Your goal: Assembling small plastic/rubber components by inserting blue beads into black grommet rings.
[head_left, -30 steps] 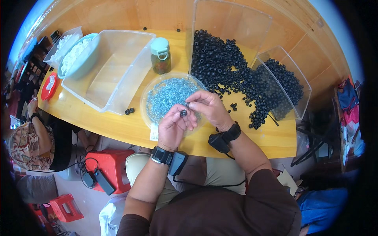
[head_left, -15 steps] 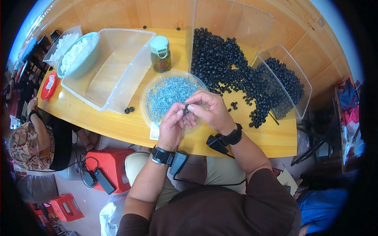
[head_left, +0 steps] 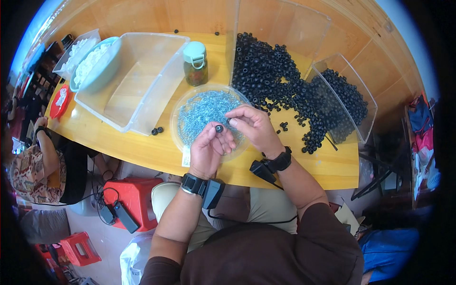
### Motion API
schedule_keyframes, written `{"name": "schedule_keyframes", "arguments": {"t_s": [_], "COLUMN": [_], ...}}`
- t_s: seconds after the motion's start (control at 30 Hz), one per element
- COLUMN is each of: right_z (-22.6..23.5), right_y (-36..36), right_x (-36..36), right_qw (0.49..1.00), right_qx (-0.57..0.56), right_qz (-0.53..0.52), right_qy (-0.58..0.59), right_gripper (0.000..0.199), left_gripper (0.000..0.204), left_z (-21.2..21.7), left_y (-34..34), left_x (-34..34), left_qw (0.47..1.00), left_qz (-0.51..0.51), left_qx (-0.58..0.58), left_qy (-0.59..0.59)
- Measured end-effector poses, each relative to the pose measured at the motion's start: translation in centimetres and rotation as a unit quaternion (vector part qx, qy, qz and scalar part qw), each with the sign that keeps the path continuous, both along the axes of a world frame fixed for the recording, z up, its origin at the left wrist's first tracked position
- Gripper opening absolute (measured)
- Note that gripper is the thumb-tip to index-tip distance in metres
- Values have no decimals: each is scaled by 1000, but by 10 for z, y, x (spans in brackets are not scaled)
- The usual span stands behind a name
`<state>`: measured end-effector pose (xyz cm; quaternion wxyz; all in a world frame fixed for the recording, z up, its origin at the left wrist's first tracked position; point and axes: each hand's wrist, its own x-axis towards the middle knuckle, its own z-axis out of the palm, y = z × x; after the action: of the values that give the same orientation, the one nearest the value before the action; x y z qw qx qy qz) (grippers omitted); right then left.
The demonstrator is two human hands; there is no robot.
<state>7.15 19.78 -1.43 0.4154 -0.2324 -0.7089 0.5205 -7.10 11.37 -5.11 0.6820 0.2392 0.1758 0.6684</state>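
Over the near side of a clear round tray (head_left: pixel 176 137), my left hand (head_left: pixel 207 151) is turned palm up. Its thumb and fingers hold a small black ring-shaped part (head_left: pixel 219 128) with a light spot in its opening. My right hand (head_left: pixel 254 128) is a little to the right, thumb and forefinger pinched together. A dark bit shows at those fingertips, too small to name. Many small shiny blue pieces (head_left: pixel 202 109) fill the tray beneath both hands. A large heap of similar black ring-shaped parts (head_left: pixel 266 66) spreads over the table behind my right hand.
Left on the yellow table (head_left: pixel 156 154) stand a large clear bin (head_left: pixel 128 90), a bowl of white pieces (head_left: pixel 90 64) and a red dish (head_left: pixel 59 102). A green-lidded bottle (head_left: pixel 195 66) is behind the tray. A tipped clear bin (head_left: pixel 368 114) stands right. Another person's hand (head_left: pixel 42 122) is far left.
My hands have drawn apart slightly. The black part, earlier between both hands' fingers, now stays in the left hand, and the right hand has come off it, still pinched.
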Motion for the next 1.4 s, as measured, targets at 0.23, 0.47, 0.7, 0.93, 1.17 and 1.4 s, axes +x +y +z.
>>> {"name": "schedule_keyframes", "arguments": {"t_s": [0.23,0.47,0.7,0.93,1.17,1.4], "right_z": [5,2,-3,-2,2,11], "right_y": [-8,-2,0,-1,-2,-6], "right_x": [-3,0,1,1,1,1], "right_qw": [993,989,989,994,989,999], "right_qx": [-110,-134,-137,-104,-141,-14], "right_qz": [46,46,46,28,43,-26], "right_qy": [-10,-30,-15,-24,-14,-31], "right_gripper": [15,19,18,15,9,9], "left_gripper": [26,25,24,24,24,24], "left_z": [2,3,-1,-2,-3,-2], "left_y": [-3,-3,-2,-2,0,-2], "left_x": [0,-2,1,3,4,2], "left_qw": [1000,1000,1000,1000,1000,999], "left_qz": [5,5,-6,-10,-5,-3], "left_qx": [-5,-7,-16,-25,-20,-36], "left_qy": [0,4,0,2,10,23]}}
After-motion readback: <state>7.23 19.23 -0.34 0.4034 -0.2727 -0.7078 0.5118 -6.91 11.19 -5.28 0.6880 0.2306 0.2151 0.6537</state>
